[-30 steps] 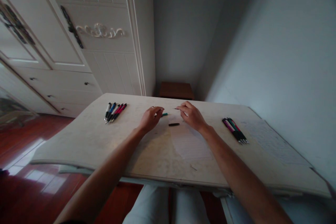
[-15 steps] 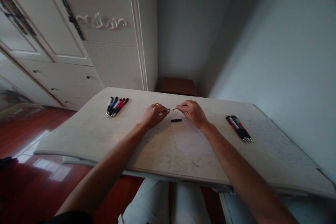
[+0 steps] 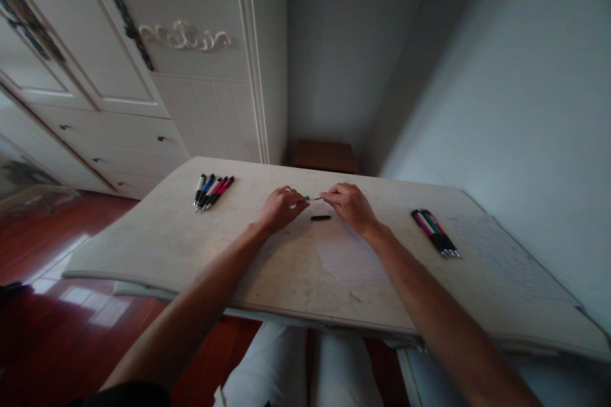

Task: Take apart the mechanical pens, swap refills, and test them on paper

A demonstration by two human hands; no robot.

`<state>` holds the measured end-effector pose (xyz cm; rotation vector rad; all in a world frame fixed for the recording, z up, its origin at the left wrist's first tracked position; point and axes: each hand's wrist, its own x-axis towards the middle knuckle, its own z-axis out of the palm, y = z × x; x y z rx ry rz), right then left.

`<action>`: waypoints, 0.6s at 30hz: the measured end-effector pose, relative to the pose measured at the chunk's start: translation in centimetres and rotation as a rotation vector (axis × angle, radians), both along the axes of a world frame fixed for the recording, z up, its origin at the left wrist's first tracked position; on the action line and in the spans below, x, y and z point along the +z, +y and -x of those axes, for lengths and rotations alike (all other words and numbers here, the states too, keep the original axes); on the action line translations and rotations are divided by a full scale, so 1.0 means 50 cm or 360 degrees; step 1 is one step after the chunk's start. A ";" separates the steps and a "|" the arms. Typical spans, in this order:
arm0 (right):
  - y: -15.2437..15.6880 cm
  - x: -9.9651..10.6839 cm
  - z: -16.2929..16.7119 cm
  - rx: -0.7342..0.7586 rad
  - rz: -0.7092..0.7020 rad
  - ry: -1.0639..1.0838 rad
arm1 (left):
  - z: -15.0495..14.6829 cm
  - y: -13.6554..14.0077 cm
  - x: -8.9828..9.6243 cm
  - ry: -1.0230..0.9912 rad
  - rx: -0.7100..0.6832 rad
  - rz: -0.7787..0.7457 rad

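My left hand (image 3: pixel 280 208) is closed in a pinch on a green pen part (image 3: pixel 307 198), mostly hidden by the fingers. My right hand (image 3: pixel 351 205) pinches the dark end of a thin pen refill (image 3: pixel 318 198). The refill spans the small gap between the hands, in line with the green part. Just below the gap, a short black pen barrel piece (image 3: pixel 321 217) lies on the table (image 3: pixel 191 248). Under my right wrist is a lined sheet of paper (image 3: pixel 351 257).
Several pens (image 3: pixel 213 192) lie grouped at the left, and several more pens (image 3: pixel 435 233) at the right. A written sheet (image 3: pixel 506 254) lies along the right edge by the wall (image 3: pixel 534 108). A white wardrobe (image 3: pixel 200 102) and a brown stool-like piece (image 3: pixel 325 156) stand beyond the table.
Both hands stay almost in place, still pinching the same parts. The visible stretch of refill between them looks slightly shorter.
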<state>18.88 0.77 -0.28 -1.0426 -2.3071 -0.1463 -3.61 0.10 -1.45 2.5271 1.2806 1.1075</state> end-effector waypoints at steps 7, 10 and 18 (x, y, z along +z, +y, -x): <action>-0.004 0.002 0.003 -0.0011 0.0030 -0.0040 | 0.003 0.006 -0.006 -0.0004 -0.0049 -0.0037; -0.008 0.005 0.005 -0.0022 0.0065 -0.0083 | 0.002 0.007 -0.010 -0.0019 -0.0039 -0.0062; -0.014 0.006 0.011 -0.0030 0.0124 -0.0127 | -0.002 0.005 -0.013 -0.0068 -0.0039 -0.0076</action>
